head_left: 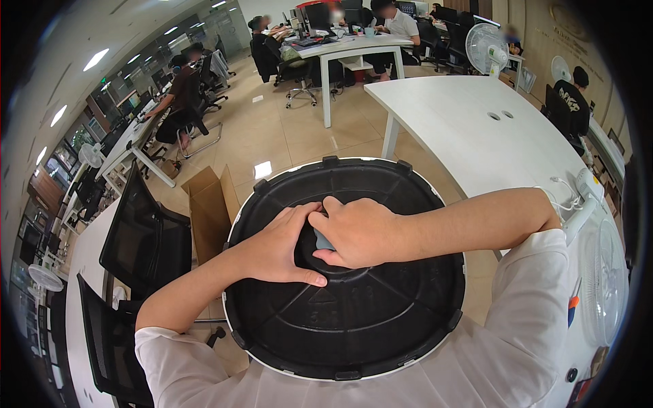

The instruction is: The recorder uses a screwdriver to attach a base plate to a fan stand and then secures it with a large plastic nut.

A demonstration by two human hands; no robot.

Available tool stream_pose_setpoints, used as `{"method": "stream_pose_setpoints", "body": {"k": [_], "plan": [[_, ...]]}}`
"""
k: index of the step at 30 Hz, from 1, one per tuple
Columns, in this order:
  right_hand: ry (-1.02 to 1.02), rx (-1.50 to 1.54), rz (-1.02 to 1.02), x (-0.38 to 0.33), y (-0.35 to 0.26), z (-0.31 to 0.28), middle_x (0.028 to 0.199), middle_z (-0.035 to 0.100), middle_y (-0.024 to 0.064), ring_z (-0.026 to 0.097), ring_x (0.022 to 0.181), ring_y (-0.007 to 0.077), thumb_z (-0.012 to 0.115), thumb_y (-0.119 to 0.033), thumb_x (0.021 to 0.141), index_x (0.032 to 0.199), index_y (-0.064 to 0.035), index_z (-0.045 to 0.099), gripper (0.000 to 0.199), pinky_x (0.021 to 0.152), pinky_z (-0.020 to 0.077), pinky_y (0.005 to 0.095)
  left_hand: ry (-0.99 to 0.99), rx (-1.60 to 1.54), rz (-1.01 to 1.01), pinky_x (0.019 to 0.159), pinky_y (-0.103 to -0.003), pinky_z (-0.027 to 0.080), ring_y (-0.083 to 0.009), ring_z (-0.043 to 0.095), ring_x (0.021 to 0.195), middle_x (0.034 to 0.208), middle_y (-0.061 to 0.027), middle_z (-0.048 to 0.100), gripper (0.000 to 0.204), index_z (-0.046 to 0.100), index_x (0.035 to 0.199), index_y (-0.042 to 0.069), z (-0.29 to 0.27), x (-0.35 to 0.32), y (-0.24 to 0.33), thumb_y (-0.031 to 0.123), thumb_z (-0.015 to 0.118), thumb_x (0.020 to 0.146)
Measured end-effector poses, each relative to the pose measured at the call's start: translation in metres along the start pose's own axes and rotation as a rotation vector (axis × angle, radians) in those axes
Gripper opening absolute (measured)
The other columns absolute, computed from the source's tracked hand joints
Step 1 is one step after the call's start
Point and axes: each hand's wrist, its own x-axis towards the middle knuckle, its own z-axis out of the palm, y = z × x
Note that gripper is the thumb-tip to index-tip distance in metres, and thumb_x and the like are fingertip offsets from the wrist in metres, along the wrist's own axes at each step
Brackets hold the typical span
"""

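Note:
In front of my body is a large round black plastic base (381,299), ribbed, with a white rim and several black tabs round its edge. My left hand (279,248) lies on it, fingers stretched out and thumb spread, curved round the middle. Closed at the base's centre, my right hand (360,234) grips a small grey-blue piece (324,241). Most of that piece is hidden under the fingers, so its kind cannot be made out.
An open cardboard box (209,211) stands on the floor beyond the base, beside black mesh chairs (146,238). To the right runs a white table (456,115) with a clear round fan guard (605,285) and an orange-and-blue hand tool (573,309). Several people sit at desks farther off.

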Motion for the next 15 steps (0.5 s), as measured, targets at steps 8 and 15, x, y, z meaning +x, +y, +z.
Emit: {"method": "stream_pose_setpoints", "body": {"k": [8,15], "plan": [[0.001,-0.008,0.015,-0.004,-0.001,-0.004,0.101,0.063,0.0258,0.071,0.075,0.0330,0.067,-0.050,0.098,0.119,0.0076,0.057,0.062,0.060,0.0610,0.0387,-0.024,0.021,0.003,0.121,-0.051,0.036,-0.0446,0.042,0.144,0.152,-0.0276,0.045,0.131,0.026,0.157,-0.008,-0.004,0.005,0.006,0.058,0.096,0.068],[0.028,-0.011,0.018,-0.022,0.006,-0.002,0.101,0.063,0.0262,0.071,0.071,0.0331,0.067,-0.050,0.098,0.117,0.0076,0.058,0.061,0.058,0.0604,0.0384,-0.025,0.026,0.023,0.121,-0.051,0.036,-0.0443,0.043,0.144,0.152,-0.0271,0.045,0.131,0.026,0.157,-0.008,0.005,0.017,0.013,0.057,0.096,0.068]]}}
